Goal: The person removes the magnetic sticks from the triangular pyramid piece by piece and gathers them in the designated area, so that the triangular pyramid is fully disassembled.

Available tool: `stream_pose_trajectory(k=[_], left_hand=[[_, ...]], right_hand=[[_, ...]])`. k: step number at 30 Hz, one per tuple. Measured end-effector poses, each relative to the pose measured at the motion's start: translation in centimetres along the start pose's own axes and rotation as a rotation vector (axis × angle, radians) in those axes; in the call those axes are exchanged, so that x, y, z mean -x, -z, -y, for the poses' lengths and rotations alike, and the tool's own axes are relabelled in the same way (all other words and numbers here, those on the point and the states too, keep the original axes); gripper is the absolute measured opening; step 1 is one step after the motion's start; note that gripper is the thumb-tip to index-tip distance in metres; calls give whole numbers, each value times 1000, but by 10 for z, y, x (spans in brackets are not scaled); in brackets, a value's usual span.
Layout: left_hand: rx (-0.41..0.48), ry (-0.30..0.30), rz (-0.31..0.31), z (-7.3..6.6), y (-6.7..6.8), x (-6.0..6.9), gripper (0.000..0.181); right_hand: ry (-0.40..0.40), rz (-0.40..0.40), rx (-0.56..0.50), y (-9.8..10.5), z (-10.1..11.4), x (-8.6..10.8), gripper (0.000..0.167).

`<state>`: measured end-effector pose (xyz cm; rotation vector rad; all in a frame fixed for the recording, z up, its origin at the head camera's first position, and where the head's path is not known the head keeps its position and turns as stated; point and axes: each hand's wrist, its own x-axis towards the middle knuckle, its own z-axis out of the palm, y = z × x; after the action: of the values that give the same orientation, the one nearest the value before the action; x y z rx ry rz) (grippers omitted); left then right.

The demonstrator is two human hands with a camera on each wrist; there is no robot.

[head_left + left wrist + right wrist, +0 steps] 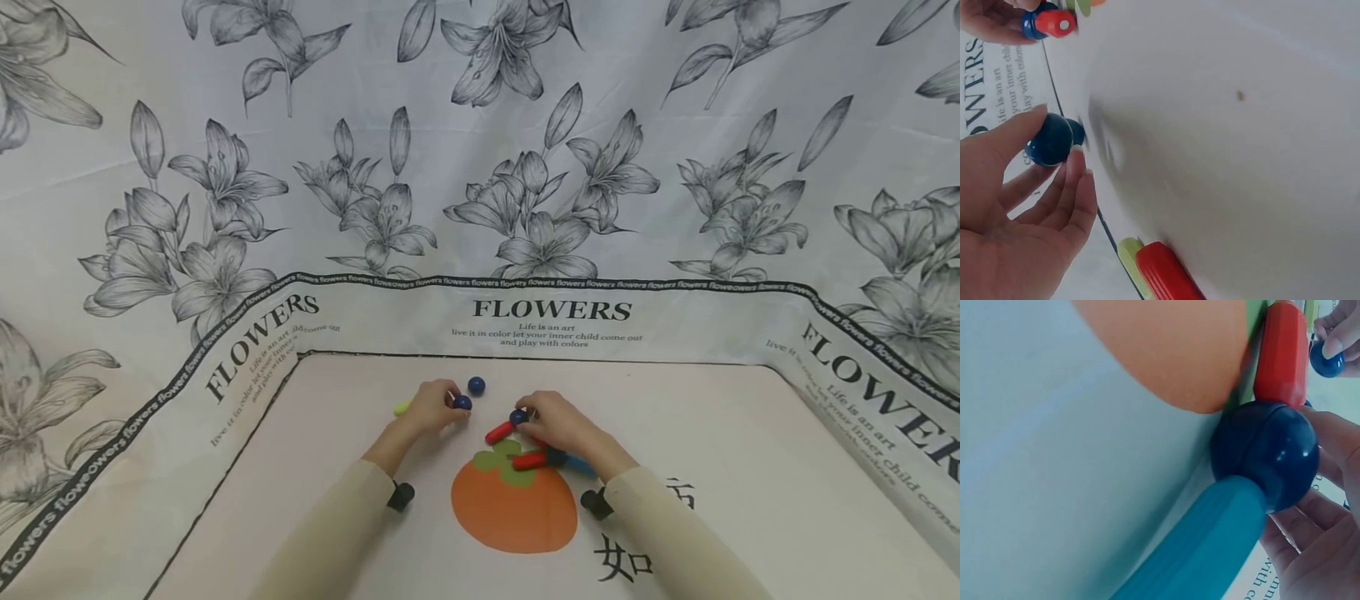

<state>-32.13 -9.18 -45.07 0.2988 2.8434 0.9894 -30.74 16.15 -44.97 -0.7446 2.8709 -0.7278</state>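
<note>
Looks curtained off, booth-like, too screened to tell home from studio: walled by flower-printed cloth (660, 242) lettered FLOWERS around a pale worktop (697, 417) printed with an orange fruit (513, 518) and black characters (613, 558).

My left hand (433, 407) holds ball A (462, 402) — ball B (476, 386) lies just beyond, slightly right. My right hand (557, 419) holds ball C (518, 417); rod D (498, 433) adjoins its near left side. Rod E (530, 461) lies over the printed leaves (491, 459) — rod F (402, 408) lies left of my left hand.
</note>
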Motion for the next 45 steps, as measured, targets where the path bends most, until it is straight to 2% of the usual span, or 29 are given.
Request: stream_pose_trajectory(k=[4,6,11,18,25,28,37,42,45], left_hand=[[-46,93,-39,-3,-2,-12,33],[-71,114,-53,-4,-3,-16,33],[-122,124,-63,-5,-6,-24,36],[-110,135,-63,-4,-8,-29,38],[-109,139,-53,1,-9,-31,43],[-111,118,-52,1,-7,-27,46],[-137,17,-64,-2,5,-10,49],[-115,-44,-53,-5,2,6,43],[-76,-112,-4,-9,-3,14,40]], right_hand=[[-17,2,-21,0,0,-1,32],[-26,1,-23,-1,0,-1,31],[-33,-4,-28,-2,0,-2,30],[-37,-11,-13,-2,-1,-3,28],[-1,-31,-2,-3,0,-4,26],[7,-35,-6,-3,-1,-4,24],[-43,-23,-30,0,2,-4,23],[-49,-12,-34,-2,1,-4,24],[-50,-12,-29,-3,0,-5,24]])
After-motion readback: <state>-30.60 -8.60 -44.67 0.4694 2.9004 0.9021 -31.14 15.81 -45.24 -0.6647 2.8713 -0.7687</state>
